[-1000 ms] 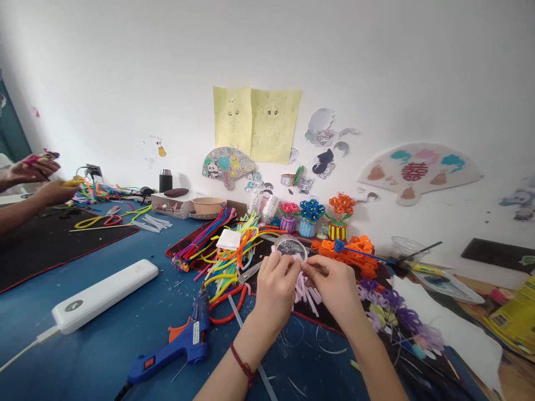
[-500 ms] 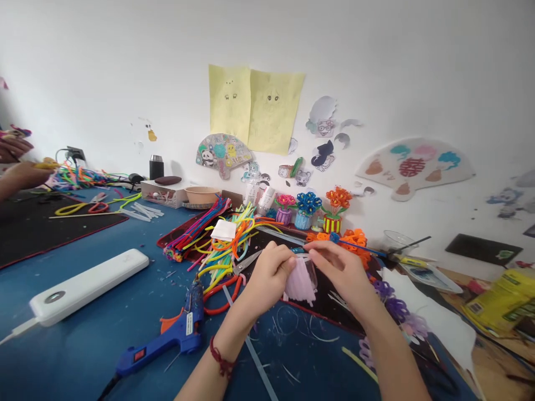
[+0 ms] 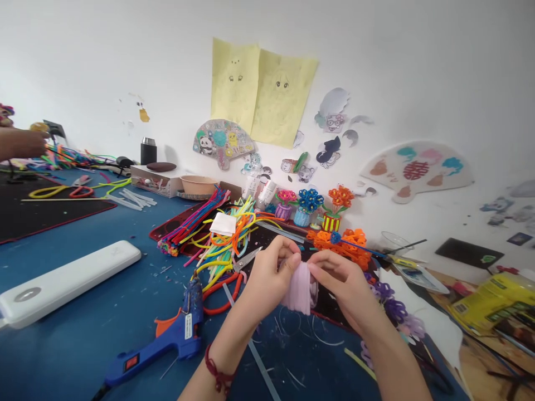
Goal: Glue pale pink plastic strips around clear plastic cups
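Observation:
Between my two hands is a small clear cup (image 3: 299, 292) with pale lilac pipe cleaner strips side by side over its wall. My left hand (image 3: 278, 273) pinches its upper left rim between thumb and fingers. On the upper right edge, my right hand (image 3: 334, 275) closes thumb and fingertips at the end of the strips. The cup is tilted, and its far side is hidden. Just left of my left hand lie red-handled scissors (image 3: 223, 295), and nearer me a blue glue gun (image 3: 179, 328) rests on the table.
Pipe cleaner bundles (image 3: 228, 236) lie behind my left hand. Small flower pots (image 3: 301, 216) stand by the wall, with orange pipe cleaner flowers (image 3: 355, 242) in front. A white power strip-like bar (image 3: 75, 281) lies left. Another person's hand (image 3: 23, 143) is at far left.
The cup has turned in my hands, so the strips now face me more and hang more upright. My right fingers have closed in on its rim. The head view has shifted slightly.

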Motion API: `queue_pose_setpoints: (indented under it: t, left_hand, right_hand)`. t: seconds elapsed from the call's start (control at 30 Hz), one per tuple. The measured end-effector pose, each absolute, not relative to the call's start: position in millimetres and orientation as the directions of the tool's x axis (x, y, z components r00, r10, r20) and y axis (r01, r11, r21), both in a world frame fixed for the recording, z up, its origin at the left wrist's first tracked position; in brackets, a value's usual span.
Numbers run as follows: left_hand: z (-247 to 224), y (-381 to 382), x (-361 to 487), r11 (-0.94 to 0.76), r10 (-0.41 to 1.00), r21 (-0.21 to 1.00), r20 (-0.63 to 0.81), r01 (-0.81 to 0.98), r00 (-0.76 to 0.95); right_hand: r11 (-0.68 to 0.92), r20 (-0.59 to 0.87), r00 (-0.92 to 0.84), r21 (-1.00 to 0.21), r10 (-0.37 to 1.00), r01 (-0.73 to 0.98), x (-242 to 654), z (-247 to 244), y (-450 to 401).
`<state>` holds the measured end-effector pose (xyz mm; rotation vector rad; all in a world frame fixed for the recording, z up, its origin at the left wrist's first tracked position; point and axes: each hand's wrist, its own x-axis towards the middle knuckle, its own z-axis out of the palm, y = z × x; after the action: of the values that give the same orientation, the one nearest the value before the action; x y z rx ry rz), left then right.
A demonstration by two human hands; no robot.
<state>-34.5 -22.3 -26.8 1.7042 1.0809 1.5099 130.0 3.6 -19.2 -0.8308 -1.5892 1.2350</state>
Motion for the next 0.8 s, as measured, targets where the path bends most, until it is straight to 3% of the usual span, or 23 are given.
queue_pose_setpoints:
  t: [0.2,0.53,0.8]
  left_hand:
    - [-25.7,-25.3,-34.2,-0.529,0.849,0.848,0.529,0.022,0.010]
    - [-24.5,-29.7,-31.4,-0.553,0.831,0.833,0.551,-0.006,-0.074]
    - [-25.7,-29.1,-32.4,-0.548,0.833,0.835,0.550,0.048,-0.054]
  right_hand:
    - [0.278,0.264,-0.337,-0.960,0.903,-0.008,131.4,-17.0,-3.7]
    - [0.424,0.404,-0.282,-0.906,0.870,0.011,138.5,-22.4,0.0]
    - [0.454,0.422,-0.257,-0.888,0.869,0.077,135.8,-19.8,-3.0]
